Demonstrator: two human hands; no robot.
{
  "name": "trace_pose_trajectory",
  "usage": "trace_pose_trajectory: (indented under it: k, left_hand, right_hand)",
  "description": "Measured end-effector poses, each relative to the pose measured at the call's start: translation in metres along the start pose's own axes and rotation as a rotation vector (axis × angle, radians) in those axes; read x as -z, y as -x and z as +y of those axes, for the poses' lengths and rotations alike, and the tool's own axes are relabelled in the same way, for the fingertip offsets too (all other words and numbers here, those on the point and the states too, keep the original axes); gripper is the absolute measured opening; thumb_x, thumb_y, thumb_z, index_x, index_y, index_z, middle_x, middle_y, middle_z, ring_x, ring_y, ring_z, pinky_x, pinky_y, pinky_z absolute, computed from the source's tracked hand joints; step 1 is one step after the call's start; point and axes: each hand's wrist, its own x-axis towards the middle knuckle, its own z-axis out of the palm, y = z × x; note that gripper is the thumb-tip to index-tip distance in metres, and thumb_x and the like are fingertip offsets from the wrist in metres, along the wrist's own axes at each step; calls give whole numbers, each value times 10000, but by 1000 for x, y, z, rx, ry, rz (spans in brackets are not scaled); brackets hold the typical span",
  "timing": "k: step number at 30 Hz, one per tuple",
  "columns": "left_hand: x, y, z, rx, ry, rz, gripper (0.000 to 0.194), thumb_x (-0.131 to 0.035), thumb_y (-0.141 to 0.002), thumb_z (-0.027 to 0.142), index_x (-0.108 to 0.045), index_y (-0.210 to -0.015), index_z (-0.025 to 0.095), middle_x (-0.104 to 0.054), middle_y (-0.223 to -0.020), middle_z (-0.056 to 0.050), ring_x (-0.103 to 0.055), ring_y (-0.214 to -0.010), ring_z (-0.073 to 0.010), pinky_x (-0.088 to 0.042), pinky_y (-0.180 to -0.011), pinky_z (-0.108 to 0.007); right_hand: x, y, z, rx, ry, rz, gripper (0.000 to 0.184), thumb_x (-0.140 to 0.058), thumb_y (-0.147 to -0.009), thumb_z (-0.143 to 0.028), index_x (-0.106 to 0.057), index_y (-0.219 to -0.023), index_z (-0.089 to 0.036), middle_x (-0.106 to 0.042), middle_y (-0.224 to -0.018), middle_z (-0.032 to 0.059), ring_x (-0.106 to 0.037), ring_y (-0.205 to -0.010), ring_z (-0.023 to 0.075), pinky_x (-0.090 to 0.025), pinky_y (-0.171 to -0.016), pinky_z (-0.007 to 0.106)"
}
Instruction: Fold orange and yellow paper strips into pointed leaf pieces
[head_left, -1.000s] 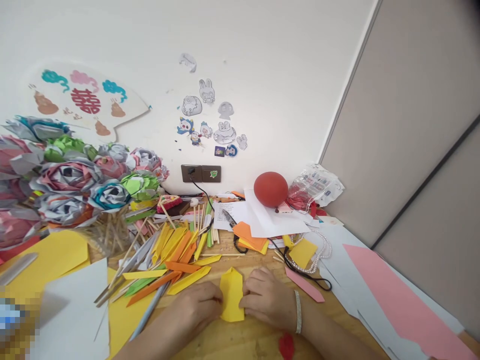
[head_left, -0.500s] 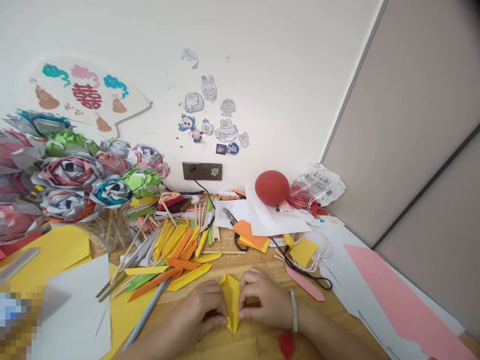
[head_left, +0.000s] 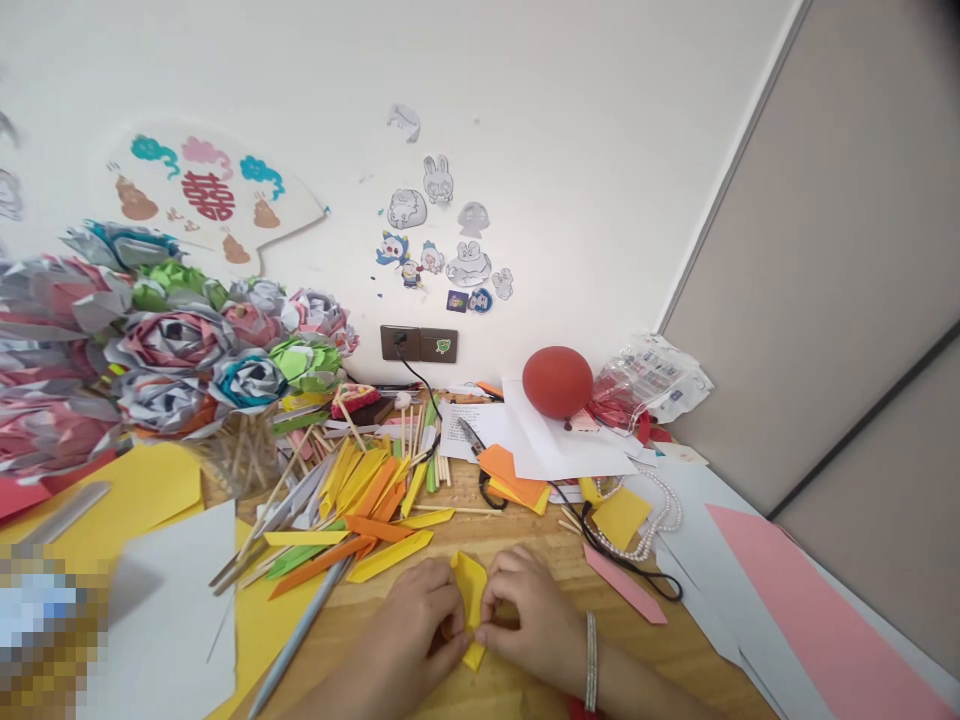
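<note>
A small folded yellow paper [head_left: 472,598] stands on edge low in the middle of the wooden desk [head_left: 525,540]. My left hand [head_left: 409,625] pinches it from the left with curled fingers. From the other side my right hand [head_left: 529,618], with a beaded bracelet at its wrist, pinches the same piece, the fingertips of both hands meeting at its fold. Just beyond the hands lies a pile of folded yellow, orange and green paper strips [head_left: 360,500].
A bunch of paper roses [head_left: 172,340] on sticks stands at the left. Yellow and white sheets [head_left: 172,600] cover the near left. Scissors [head_left: 480,465], a red balloon [head_left: 557,381], a pearl string [head_left: 656,525], a black cable and pink and white paper [head_left: 795,610] lie to the right.
The yellow paper lay flat under both hands a second ago; it is now folded narrower and pinched upright between them. The camera view has shifted slightly left and down.
</note>
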Motion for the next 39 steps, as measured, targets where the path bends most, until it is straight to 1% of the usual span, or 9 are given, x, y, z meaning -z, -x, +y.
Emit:
trace_pose_trajectory:
  k: [4,10,13,17,21,25,29,32,39]
  left_hand:
    - [-2,-1,-1,-8,-7,-1,199,-593,-794,258,-520,-624,183,-553,-742,-8,-499,-734,-168,-366,-646,-269]
    - [-2,0,2,15,-48,1,136,-576,-764,164,-523,-641,186,-547,-757,-6,-495,-746,-172,-369,-662,-275]
    - [-1,1,5,14,-42,8,161,-558,-787,181,-523,-630,187,-543,-749,-4,-496,-751,-171,-372,-675,-280]
    - [-2,1,7,25,-63,19,183,-527,-816,202,-535,-635,185,-538,-751,-15,-498,-754,-180,-369,-674,-292]
    - [-1,0,8,53,-69,14,126,-551,-752,135,-535,-638,185,-534,-751,-10,-498,-757,-183,-358,-676,-292]
    - [3,-2,8,131,-60,-16,109,-590,-721,171,-529,-632,188,-531,-761,-1,-503,-772,-186,-343,-677,-289]
    - [5,-3,7,287,-106,25,140,-641,-674,257,-520,-640,195,-533,-754,8,-503,-751,-186,-331,-666,-289]
    - [4,-2,7,308,-122,21,156,-638,-675,281,-516,-625,198,-537,-747,7,-504,-759,-190,-327,-664,-288]
    - [5,-3,9,283,-147,14,175,-644,-675,286,-512,-607,193,-537,-747,3,-500,-756,-194,-328,-666,-294]
  right_hand:
    - [-2,0,-1,-26,34,-9,173,-754,-661,-202,-582,-646,-193,-565,-769,-14,-500,-831,178,-347,-744,289]
    - [-1,1,-1,16,29,12,151,-712,-699,-140,-567,-690,-182,-557,-771,-15,-486,-819,167,-336,-743,283]
    - [-2,2,0,28,33,22,156,-708,-694,-130,-561,-695,-183,-553,-775,-16,-480,-818,171,-328,-745,290]
    - [-3,3,-1,22,56,39,161,-702,-708,-148,-546,-701,-185,-546,-780,-20,-471,-817,170,-320,-748,293]
    - [-4,4,0,41,46,36,241,-761,-663,-230,-534,-735,-190,-522,-790,-31,-463,-824,166,-321,-754,285]
    - [-6,6,0,43,72,38,372,-828,-550,-288,-525,-745,-197,-511,-815,-31,-453,-841,181,-316,-755,291]
    - [-6,8,-1,22,84,48,372,-824,-549,-282,-523,-751,-201,-511,-821,-32,-450,-844,181,-314,-759,289]
    - [-4,7,0,16,63,49,337,-809,-580,-280,-532,-755,-200,-520,-820,-32,-458,-847,177,-317,-762,285]
    - [-1,-1,6,-37,4,89,182,-669,-676,-58,-542,-715,-183,-528,-730,-38,-475,-778,151,-321,-725,266]
